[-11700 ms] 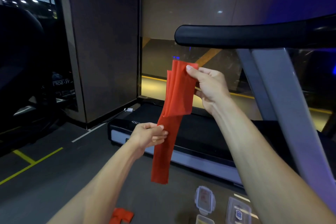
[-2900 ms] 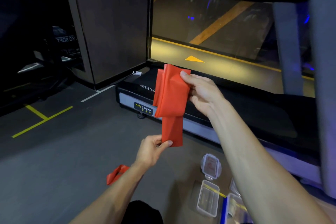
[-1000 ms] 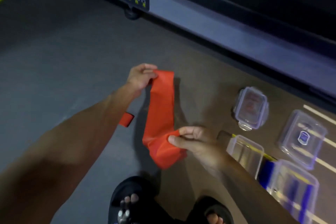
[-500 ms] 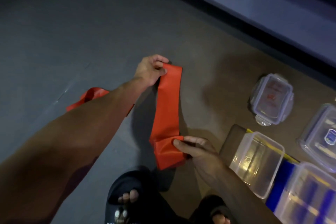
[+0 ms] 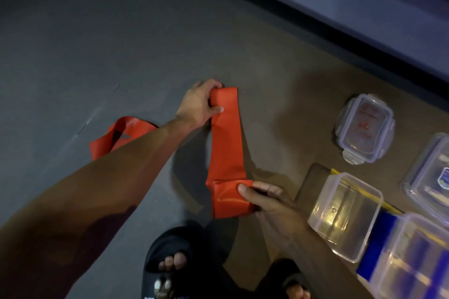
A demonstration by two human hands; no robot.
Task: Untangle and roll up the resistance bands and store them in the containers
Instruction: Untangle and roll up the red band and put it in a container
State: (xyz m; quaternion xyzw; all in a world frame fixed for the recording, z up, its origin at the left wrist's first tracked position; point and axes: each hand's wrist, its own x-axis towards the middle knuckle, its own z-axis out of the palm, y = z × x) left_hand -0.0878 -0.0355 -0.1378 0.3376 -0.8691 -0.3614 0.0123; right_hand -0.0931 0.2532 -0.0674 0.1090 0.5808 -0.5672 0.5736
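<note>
I look down at the grey floor point(image 5: 97, 43) from the head camera. A flat red band point(image 5: 227, 150) lies stretched along the floor between my two hands, running away from me. My left hand point(image 5: 199, 104) is at its far end: the thumb lies across the top of the strip and the fingers curl round its left edge, so this grip is closed on the band. My right hand point(image 5: 267, 201) is at the near end, where the band is folded back over itself into a flat square packet. The thumb presses on top of the packet and the fingers are tucked under its right side, so this grip also holds the band.

A second red band point(image 5: 114, 138) lies loose and looped on the floor to the left, partly hidden behind my left forearm.

To the right of the right hand stands an open clear container point(image 5: 345, 216), just beside my wrist. Farther away on the floor is a smaller clear container with its lid on point(image 5: 364, 128). Two more clear containers are cut off by the frame: one at the right edge point(image 5: 430, 175) and one at the lower right corner point(image 5: 413, 262).

My feet in black sandals point(image 5: 167, 257) stand at the bottom of the view. The pale base of a machine point(image 5: 352, 14) runs across the upper right corner.
</note>
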